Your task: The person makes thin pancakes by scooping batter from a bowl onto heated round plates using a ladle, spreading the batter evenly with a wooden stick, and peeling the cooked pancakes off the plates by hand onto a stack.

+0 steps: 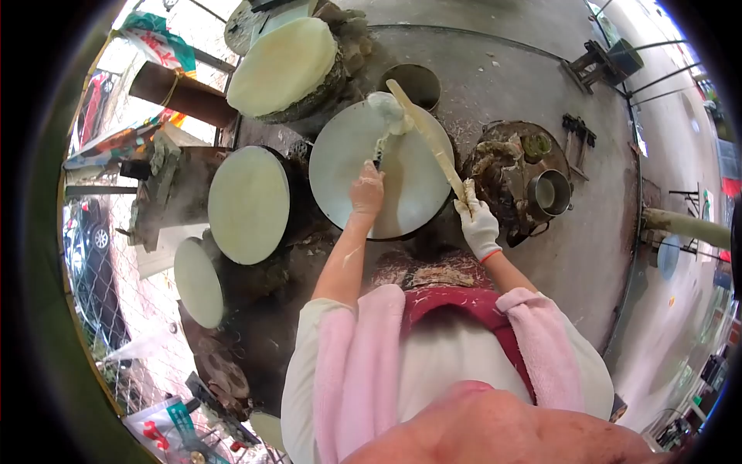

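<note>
In the middle, a round, pale-grey, flat griddle [340, 166] sits in front of the person. Bare L hand [367, 189] is closed round the handle of a batter-caked tool w/ a bulky whitish head [386, 112], which is over the griddle's far part. R hand [478, 224], in a white knit glove w/ orange cuff trim, grips the near end of a long, flat, pale wooden stick [427, 141]; stick slants far-left across the griddle's R side, contact unclear. Just beyond: round dark bucket [425, 81]. To the R, a round silver metal pot [547, 193] w/ pale contents. To the L, an oval-looking pale-topped disc [249, 205]; far L, a bigger cream-topped round one [282, 66].
</note>
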Tool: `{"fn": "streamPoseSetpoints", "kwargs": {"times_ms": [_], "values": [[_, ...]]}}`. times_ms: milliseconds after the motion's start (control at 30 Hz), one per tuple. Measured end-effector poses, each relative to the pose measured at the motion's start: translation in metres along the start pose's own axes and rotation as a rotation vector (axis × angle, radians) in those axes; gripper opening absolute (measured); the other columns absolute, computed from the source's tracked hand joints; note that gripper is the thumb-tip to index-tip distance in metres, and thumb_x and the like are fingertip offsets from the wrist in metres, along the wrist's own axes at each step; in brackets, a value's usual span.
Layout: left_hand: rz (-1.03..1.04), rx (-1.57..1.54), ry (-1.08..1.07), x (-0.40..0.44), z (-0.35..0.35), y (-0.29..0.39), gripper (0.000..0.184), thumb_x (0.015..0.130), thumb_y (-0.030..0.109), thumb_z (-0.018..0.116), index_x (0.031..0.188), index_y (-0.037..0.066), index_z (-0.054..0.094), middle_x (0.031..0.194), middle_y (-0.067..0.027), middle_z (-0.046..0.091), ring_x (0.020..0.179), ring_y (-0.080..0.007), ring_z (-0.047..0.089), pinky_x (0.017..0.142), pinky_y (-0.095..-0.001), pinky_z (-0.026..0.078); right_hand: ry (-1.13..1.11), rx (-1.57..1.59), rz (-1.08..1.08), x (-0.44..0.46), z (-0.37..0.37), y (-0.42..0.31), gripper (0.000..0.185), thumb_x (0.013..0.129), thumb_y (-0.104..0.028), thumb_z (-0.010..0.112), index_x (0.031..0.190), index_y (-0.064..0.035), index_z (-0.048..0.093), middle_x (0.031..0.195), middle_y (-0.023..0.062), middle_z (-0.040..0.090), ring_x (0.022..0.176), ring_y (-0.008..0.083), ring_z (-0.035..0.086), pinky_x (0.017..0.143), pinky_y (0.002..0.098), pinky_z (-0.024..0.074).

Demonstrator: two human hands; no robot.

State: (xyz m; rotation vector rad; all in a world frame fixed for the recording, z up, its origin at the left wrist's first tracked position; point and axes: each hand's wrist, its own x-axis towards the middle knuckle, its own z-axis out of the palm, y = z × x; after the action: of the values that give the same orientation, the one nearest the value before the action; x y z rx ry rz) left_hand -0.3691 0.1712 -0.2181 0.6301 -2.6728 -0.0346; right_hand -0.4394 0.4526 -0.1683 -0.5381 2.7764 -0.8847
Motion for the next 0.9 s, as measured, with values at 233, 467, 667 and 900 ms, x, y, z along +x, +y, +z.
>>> {"fn": "streamPoseSetpoints", "kwargs": {"times_ms": [233, 467, 667, 900], "values": [[-0.09, -0.263, 0.522, 0.024, -0.095, -0.053, 0.035, 0.091, 0.022, 0.068, 0.113, -0.001, 0.054, 0.078, -0.0133, 0.063, 0.053, -0.0284, 0.06, 0.048, -0.0367, 0.048, -0.211, 0.263, 0.223, -0.002, 0.036, -0.012, 0.052, 0.095, -0.038, 0.059, 0.143, -0.0209, 0.049, 0.071, 0.0099, 0.06, 0.064, 0.0203, 0.06, 0.06, 0.0389, 0.0481], [-0.192, -0.508, 0.197, -0.064, -0.112, -0.104, 0.014, 0.093, 0.013, 0.06, 0.099, 0.001, 0.055, 0.063, -0.0083, 0.052, 0.044, -0.0195, 0.05, 0.04, -0.0299, 0.039, -0.134, 0.042, -0.025, -0.001, 0.019, -0.031, 0.049, 0.093, -0.038, 0.06, 0.141, -0.0332, 0.048, 0.087, 0.0235, 0.067, 0.078, 0.0398, 0.066, 0.066, 0.0396, 0.0513], [-0.783, -1.271, -0.276, -0.098, -0.186, -0.088, 0.013, 0.097, 0.015, 0.055, 0.098, 0.002, 0.053, 0.059, -0.0017, 0.046, 0.039, -0.011, 0.043, 0.037, -0.0248, 0.031, -0.477, 0.699, 0.312, 0.011, 0.029, -0.045, 0.054, 0.094, -0.03, 0.064, 0.141, -0.0057, 0.049, 0.091, -0.0026, 0.063, 0.072, 0.0023, 0.053, 0.062, 0.0203, 0.043], [-0.835, -1.439, 0.088, -0.138, -0.203, -0.092, 0.019, 0.103, 0.018, 0.047, 0.108, 0.0, 0.05, 0.06, -0.0014, 0.045, 0.041, -0.0099, 0.042, 0.039, -0.0235, 0.032, -0.105, 0.508, -0.074, 0.049, 0.029, -0.008, 0.056, 0.091, -0.018, 0.069, 0.141, -0.0025, 0.048, 0.123, 0.007, 0.065, 0.1, 0.0081, 0.061, 0.086, 0.0236, 0.0509]]}}
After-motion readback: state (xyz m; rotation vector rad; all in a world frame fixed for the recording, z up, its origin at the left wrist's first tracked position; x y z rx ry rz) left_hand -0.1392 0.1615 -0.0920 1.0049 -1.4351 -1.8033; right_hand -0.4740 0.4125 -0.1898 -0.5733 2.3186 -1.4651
